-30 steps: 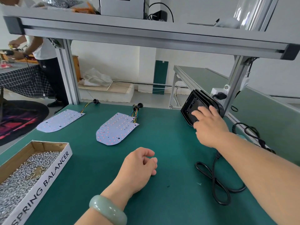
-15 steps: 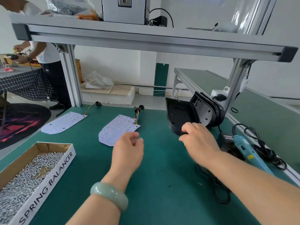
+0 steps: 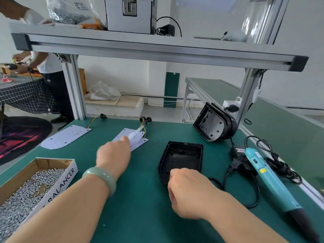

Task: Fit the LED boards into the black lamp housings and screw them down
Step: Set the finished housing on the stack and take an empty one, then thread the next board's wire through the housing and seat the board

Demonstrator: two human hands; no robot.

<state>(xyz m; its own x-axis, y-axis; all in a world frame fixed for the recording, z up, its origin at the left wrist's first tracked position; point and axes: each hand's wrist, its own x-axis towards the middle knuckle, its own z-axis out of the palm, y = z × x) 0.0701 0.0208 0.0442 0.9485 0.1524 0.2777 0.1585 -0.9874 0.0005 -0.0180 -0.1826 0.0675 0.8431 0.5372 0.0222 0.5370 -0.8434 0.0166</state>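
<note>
At frame ctr, left hand (image 3: 114, 155) is pinching the LED board (image 3: 140, 142) w/ one end lifting, blurred; right hand (image 3: 189, 192) is gripping lower rim of black housing (image 3: 182, 158), lying open-side up beside it. Risk: wires (image 3: 143, 122) snagging on lift, board flexing

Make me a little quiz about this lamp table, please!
1. True or false: the black housing by the right hand lies flat with its hollow side up.
2. What fills the cardboard box? A screws, B batteries, C bulbs.
3. Fill in: the blue screwdriver lies near the ___ edge of the table.
Key: 1 true; 2 A; 3 right.
</note>
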